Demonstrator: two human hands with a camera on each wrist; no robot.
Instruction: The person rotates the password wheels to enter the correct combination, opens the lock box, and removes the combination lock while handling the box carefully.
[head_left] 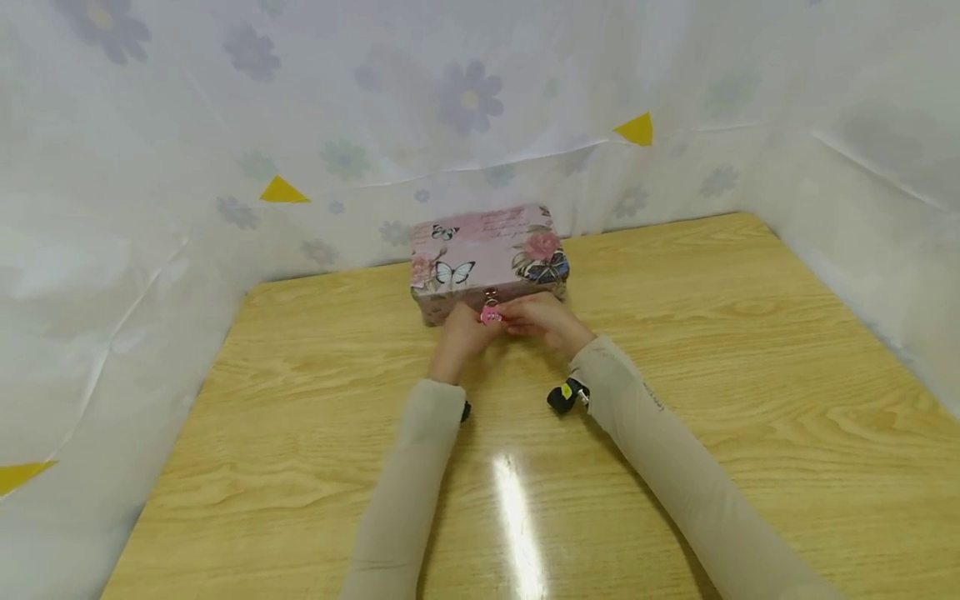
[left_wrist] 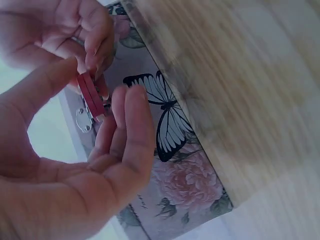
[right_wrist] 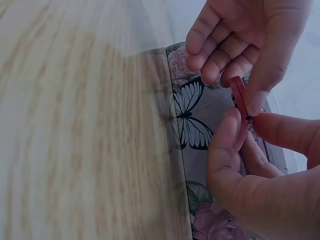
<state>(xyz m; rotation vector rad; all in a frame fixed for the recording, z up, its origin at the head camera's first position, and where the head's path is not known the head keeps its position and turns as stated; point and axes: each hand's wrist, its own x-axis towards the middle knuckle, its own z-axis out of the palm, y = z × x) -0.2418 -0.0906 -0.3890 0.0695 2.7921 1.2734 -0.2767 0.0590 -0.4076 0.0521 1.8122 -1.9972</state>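
A pink combination padlock (head_left: 491,314) with small number dials hangs at the front clasp (head_left: 491,294) of a pink box (head_left: 480,250) printed with butterflies and roses. My left hand (head_left: 467,331) holds the padlock from the left, its thumb against one side, as the left wrist view shows. From the other side my right hand (head_left: 542,317) pinches the lock between thumb and index finger. Seen from the right wrist, the padlock (right_wrist: 239,97) is edge-on between both sets of fingertips. Fingers partly cover its dial face.
The box stands near the back edge of a wood-grain table (head_left: 315,400). Behind it hangs a white flower-patterned sheet (head_left: 420,100) with yellow triangles, continuing along both sides. A black wrist strap (head_left: 562,398) shows beneath the right cuff.
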